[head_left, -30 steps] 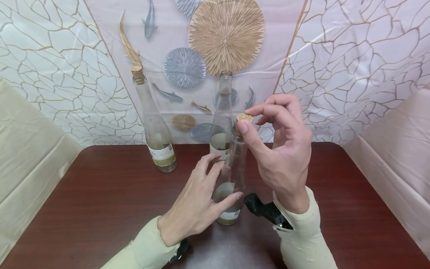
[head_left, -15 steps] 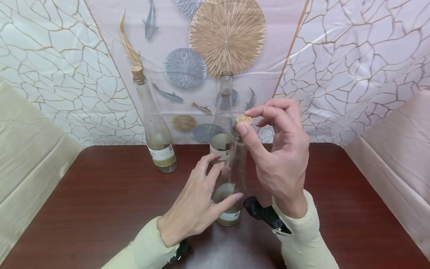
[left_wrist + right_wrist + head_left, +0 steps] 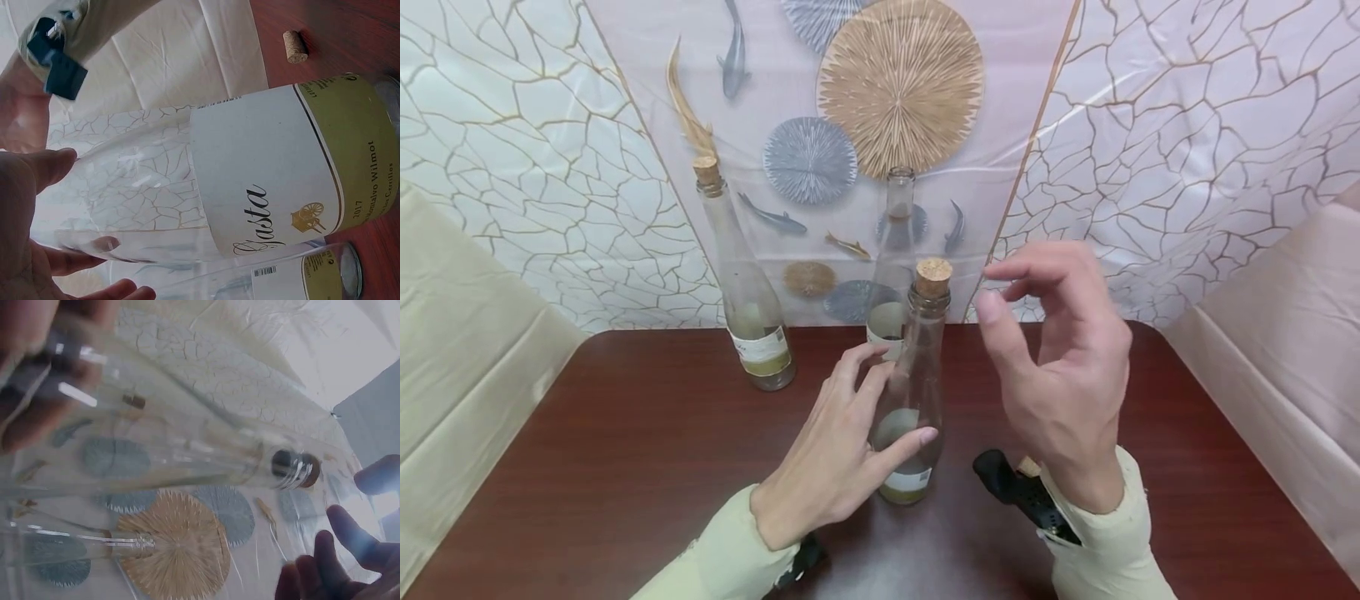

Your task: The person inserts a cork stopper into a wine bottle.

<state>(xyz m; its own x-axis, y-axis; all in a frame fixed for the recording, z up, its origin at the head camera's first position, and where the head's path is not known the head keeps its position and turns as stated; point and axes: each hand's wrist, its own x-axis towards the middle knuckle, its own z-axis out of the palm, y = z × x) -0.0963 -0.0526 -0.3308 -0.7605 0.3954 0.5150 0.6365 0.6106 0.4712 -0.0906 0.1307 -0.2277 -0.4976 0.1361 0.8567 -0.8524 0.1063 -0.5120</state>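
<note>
A glass bottle (image 3: 925,350) with a white and green label stands upright in front. Its cork (image 3: 934,277) sits in the mouth, upper part sticking out. My left hand (image 3: 827,454) holds this bottle around its body, thumb on the near side and fingers on the far side, as the left wrist view also shows. To the right of the cork, apart from it, is my right hand (image 3: 1063,375). Its thumb and fingers are bent with a gap between them, and nothing is in them. A loose cork (image 3: 295,47) lies on the table, partly hidden in the head view.
Behind the front bottle stands an uncorked bottle (image 3: 899,200). Another bottle (image 3: 748,292), with a cork (image 3: 706,170) in its mouth, is at the back left. All stand on a dark red-brown table (image 3: 647,450). A patterned cloth backdrop (image 3: 1075,167) hangs behind it.
My right thumb and finger have let go of the cork at the bottle's mouth and moved off to the right. The cork stays in the neck. My left hand keeps its place.
</note>
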